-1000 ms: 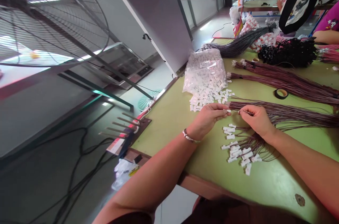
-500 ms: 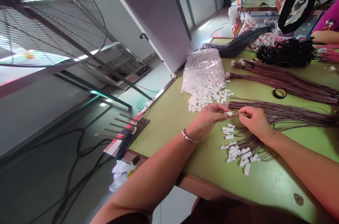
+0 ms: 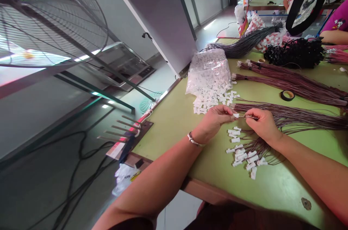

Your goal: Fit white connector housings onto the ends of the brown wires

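Between thumb and fingers, my left hand (image 3: 219,117) pinches a small white plastic connector housing (image 3: 236,115). Facing it, my right hand (image 3: 260,120) is closed on a thin brown wire (image 3: 241,116), whose metal-tipped end points at the housing; whether the tip sits inside it I cannot tell. Below my hands lies a group of brown wires fitted with white housings (image 3: 241,154). Just beyond my fingers stretches a bundle of loose brown wires (image 3: 293,116). Close behind my left hand is a heap of loose white housings (image 3: 209,99).
A clear plastic bag of housings (image 3: 209,65) stands beyond the heap. More brown wire bundles (image 3: 288,83), a tape roll (image 3: 287,95), black parts (image 3: 295,54) and grey wires (image 3: 244,43) lie on the green table (image 3: 168,128). A fan (image 3: 54,20) stands left. Another person's sleeve (image 3: 337,18) shows far right.
Both hands stay almost in place, still holding the housing and the wire. The gap between the fingertips looks about the same; the view has shifted very slightly.
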Tool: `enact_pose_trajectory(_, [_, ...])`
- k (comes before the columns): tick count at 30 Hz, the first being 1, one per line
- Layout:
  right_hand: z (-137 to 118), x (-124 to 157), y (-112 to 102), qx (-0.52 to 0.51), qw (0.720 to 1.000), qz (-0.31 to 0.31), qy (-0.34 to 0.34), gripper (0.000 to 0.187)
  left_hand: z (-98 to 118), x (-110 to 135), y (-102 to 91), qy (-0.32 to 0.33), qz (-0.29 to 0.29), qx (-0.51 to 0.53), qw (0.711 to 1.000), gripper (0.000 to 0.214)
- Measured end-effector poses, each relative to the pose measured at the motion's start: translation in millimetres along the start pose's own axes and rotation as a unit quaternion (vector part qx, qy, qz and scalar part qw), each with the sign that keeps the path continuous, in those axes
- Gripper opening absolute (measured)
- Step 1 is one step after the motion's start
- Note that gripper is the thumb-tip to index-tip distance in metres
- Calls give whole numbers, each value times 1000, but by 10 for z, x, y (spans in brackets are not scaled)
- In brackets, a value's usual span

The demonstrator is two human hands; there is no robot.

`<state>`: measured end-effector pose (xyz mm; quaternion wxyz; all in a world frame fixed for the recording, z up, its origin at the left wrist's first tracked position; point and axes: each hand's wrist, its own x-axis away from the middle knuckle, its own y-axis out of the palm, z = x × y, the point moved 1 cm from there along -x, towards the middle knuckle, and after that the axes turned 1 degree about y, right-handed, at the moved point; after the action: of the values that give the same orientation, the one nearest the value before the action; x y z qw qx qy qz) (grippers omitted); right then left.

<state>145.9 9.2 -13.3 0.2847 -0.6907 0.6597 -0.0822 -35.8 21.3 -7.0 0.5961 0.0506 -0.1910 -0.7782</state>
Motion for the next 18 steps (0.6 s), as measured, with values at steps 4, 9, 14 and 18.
enact_pose_trajectory(4, [3, 2, -1, -5, 1000, 3, 4, 15, -7, 1, -24, -13, 2, 9, 1000, 19])
enact_pose_trajectory(9, [-9, 11, -6, 9, 1000, 7, 2, 15, 5, 8, -21, -21, 1, 10, 1000, 18])
enact_pose_trajectory(14, [-15, 18, 20, 54, 998, -3, -29, 14, -22, 0, 52, -8, 15, -16, 1000, 14])
enact_pose_trajectory(18, [31, -11, 49, 63, 998, -18, -14, 12, -85, -19, 89, 4, 43, -34, 998, 12])
